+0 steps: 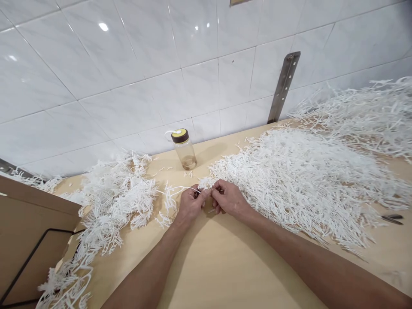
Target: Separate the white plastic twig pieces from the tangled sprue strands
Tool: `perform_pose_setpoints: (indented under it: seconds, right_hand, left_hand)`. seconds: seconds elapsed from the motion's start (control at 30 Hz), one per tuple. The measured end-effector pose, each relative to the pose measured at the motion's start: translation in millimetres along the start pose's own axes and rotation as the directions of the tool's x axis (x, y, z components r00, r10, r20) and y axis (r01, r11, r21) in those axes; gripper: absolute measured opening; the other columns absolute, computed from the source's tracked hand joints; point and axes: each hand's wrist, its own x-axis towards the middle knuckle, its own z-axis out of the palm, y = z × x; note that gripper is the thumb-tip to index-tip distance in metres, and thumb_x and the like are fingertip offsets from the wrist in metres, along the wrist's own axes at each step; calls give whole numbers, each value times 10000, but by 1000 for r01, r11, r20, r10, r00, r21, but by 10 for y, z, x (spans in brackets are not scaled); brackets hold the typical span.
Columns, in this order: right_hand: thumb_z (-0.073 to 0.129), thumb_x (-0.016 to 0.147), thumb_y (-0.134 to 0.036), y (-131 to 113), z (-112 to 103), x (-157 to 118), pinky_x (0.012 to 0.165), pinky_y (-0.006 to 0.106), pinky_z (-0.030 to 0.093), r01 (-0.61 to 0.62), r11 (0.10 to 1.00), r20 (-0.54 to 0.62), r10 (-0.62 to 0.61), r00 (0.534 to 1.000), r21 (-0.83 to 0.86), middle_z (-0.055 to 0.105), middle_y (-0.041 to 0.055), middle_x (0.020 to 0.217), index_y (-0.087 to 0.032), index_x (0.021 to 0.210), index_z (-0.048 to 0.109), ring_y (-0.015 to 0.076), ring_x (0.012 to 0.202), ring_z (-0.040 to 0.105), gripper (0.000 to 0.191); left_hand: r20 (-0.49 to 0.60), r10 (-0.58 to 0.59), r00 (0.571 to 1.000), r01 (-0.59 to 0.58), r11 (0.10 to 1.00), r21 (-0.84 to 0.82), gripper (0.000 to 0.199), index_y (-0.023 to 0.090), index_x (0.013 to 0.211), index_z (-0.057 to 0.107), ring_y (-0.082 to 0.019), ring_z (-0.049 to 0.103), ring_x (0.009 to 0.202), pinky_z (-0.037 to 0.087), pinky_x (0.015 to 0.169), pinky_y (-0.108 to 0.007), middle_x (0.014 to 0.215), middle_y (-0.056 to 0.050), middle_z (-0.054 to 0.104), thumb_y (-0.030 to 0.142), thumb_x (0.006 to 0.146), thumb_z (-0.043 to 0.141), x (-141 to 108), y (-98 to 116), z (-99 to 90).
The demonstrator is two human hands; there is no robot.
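My left hand (pixel 190 205) is closed in a pinch on a white branched plastic sprig (pixel 169 198), whose thin stem runs out to the left from between the fingers. Close beside it, my right hand (pixel 230 198) is closed too, thumb and fingertips pressed together near the left fingertips. Whatever lies between the right fingers is too small to make out. Just to the right spreads a large heap of thin white plastic twigs (pixel 299 180). On the left is a looser pile of bushier white sprigs (pixel 119 193).
A clear bottle (pixel 185 152) with a yellow and dark lid stands behind my hands. A cardboard box (pixel 32 219) is at the left, with a black wire frame (pixel 30 257) by it. Small dark snips (pixel 392 219) lie far right. A metal bracket (pixel 283 88) rises against the tiled wall.
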Motion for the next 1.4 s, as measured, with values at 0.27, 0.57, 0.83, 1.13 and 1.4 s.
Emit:
perform_pose_setpoints:
  seconds: [0.27, 0.57, 0.83, 1.13, 1.4]
  right_hand:
    - [633, 821, -378, 87, -46, -61, 323, 192, 390, 65, 985, -92, -50, 994, 162, 586, -54, 501, -196, 832, 551, 124, 338, 568, 200]
    - [581, 865, -457, 78, -88, -100, 394, 246, 499, 105, 988, -161, -86, 983, 115, 668, -7, 654, -189, 1057, 625, 142, 390, 619, 333]
    - [596, 860, -513, 31, -76, -145, 391, 227, 488, 215, 962, -65, -207, 976, 168, 611, -16, 622, -168, 980, 668, 125, 441, 596, 372]
    - [593, 859, -467, 58, -52, -127, 390, 210, 463, 192, 971, -61, -186, 981, 141, 569, -39, 556, -181, 761, 607, 108, 395, 564, 302]
    - [585, 855, -394, 90, -18, -117, 406, 220, 474, 214, 974, -43, -211, 976, 75, 570, -38, 513, -199, 759, 622, 120, 393, 559, 220]
  left_hand:
    - [-18, -18, 1000, 18, 1000, -10, 337, 149, 696, 625, -60, 323, 392, 244, 421, -218, 432, 72, 408, 466, 785, 694, 12, 19, -4]
    - [31, -42, 999, 45, 991, -124, 349, 155, 730, 581, -45, 301, 433, 209, 436, -213, 536, 63, 443, 474, 764, 719, -1, 47, -8]
    - [62, -60, 996, 61, 998, -25, 399, 157, 651, 535, -57, 308, 466, 209, 457, -222, 521, 61, 401, 495, 748, 724, -1, 79, -31]
    - [46, -66, 997, 71, 990, -122, 345, 162, 729, 589, -56, 336, 430, 222, 449, -215, 503, 58, 467, 472, 735, 738, -6, 86, -31]
    - [6, -91, 996, 90, 974, -209, 326, 172, 735, 566, -54, 327, 414, 215, 436, -208, 493, 66, 462, 435, 711, 757, -1, 67, -22]
